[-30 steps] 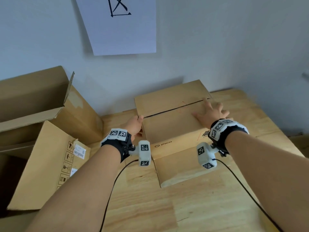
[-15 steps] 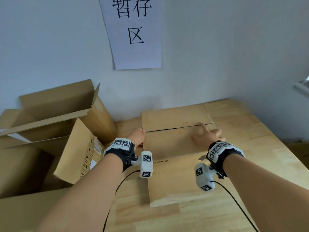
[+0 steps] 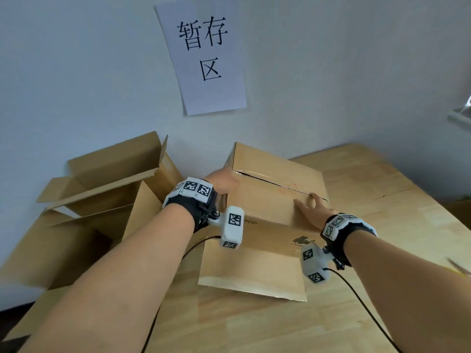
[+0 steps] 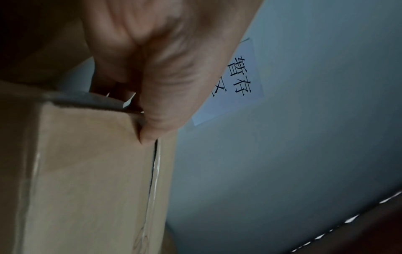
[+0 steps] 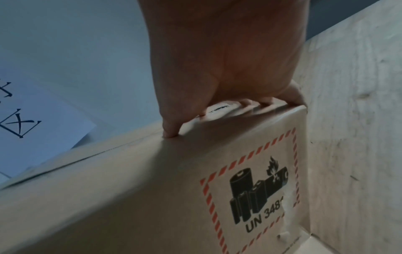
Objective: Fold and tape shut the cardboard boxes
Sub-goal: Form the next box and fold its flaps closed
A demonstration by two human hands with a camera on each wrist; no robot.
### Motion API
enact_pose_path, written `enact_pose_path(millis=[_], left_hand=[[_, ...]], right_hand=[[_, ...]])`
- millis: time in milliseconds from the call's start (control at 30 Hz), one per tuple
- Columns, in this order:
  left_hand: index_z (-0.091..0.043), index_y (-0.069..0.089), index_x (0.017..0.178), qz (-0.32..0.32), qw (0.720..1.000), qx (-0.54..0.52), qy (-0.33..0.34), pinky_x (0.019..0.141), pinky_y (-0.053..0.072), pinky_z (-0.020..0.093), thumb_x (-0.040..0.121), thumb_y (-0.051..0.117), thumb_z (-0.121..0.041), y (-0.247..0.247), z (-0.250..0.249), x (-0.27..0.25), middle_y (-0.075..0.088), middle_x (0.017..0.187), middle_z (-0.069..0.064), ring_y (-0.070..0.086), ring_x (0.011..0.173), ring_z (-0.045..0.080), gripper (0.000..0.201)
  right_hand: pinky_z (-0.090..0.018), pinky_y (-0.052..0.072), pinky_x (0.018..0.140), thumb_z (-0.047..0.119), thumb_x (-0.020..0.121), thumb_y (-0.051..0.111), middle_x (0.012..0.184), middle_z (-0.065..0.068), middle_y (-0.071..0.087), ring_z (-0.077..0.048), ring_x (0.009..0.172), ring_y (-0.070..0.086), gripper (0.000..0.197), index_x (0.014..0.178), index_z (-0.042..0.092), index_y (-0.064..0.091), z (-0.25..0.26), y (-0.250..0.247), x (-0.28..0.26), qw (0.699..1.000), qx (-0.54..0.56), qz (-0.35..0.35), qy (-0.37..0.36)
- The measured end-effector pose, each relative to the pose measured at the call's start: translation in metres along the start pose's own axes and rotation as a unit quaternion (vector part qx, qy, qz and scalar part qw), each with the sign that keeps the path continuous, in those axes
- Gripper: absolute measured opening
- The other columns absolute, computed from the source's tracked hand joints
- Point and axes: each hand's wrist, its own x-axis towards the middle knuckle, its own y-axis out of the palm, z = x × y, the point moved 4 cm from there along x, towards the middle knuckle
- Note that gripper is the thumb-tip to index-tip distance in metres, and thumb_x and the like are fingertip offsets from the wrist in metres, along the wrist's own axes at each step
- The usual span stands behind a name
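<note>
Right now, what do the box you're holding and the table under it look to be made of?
The box: brown corrugated cardboard, matte; a glossy strip along its edge in the left wrist view looks like clear tape, though that is uncertain. The table: pale wood with visible grain and joined planks, smooth, probably sealed.

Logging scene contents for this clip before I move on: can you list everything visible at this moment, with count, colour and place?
Cardboard box: one, brown, centre of the table, top flaps folded down with an open seam, no tape seen on that seam, one flap lying flat on the table toward the person.
Battery hazard label: one, red-hatched border, black print, on the box side near the right hand.
Open cardboard boxes: at least two, brown, left of the table, flaps up.
Paper sign: one, white with black characters, on the wall.
Table: one, light wood.
Left hand: grips the box's left top edge.
Right hand: grips the box's right top corner.
</note>
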Motion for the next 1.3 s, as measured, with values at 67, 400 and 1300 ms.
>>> enact_pose_path(millis=[67, 400, 1300], left_hand=[[-0.016, 0.029, 0.143, 0.022, 1.0, -0.021, -0.003, 0.102, 0.045, 0.04, 0.093, 0.046, -0.018, 0.0, -0.009, -0.006, 0.053, 0.132, 0.007, 0.054, 0.115, 0.026, 0.053], [-0.031, -0.019, 0.148, 0.032, 0.999, -0.005, -0.034, 0.117, 0.022, 0.044, 0.097, 0.043, -0.044, 0.014, -0.022, -0.017, 0.006, 0.16, 0.005, 0.02, 0.144, 0.03, 0.081], [-0.027, 0.029, 0.148, 0.034, 0.983, -0.137, 0.114, 0.11, 0.033, 0.026, 0.1, 0.036, -0.004, 0.023, -0.05, -0.052, 0.028, 0.153, -0.001, 0.028, 0.138, 0.015, 0.054]], right_hand=[[-0.047, 0.029, 0.109, 0.068, 0.089, 0.031, 0.147, -0.029, 0.027, -0.045, 0.131, 0.033, 0.072, 0.149, 0.034, 0.01, -0.002, 0.004, -0.003, 1.0, 0.01, 0.006, 0.009], [-0.044, 0.027, 0.11, 0.021, 0.1, 0.03, 0.151, -0.011, 0.027, -0.034, 0.133, 0.035, 0.045, 0.144, 0.009, 0.029, 0.025, -0.017, -0.025, 0.992, 0.055, -0.039, -0.11], [-0.047, 0.035, 0.106, 0.053, 0.093, 0.041, 0.144, -0.01, 0.039, -0.034, 0.128, 0.042, 0.068, 0.143, 0.009, 0.026, 0.111, -0.061, -0.062, 0.982, 0.112, -0.048, -0.143]])
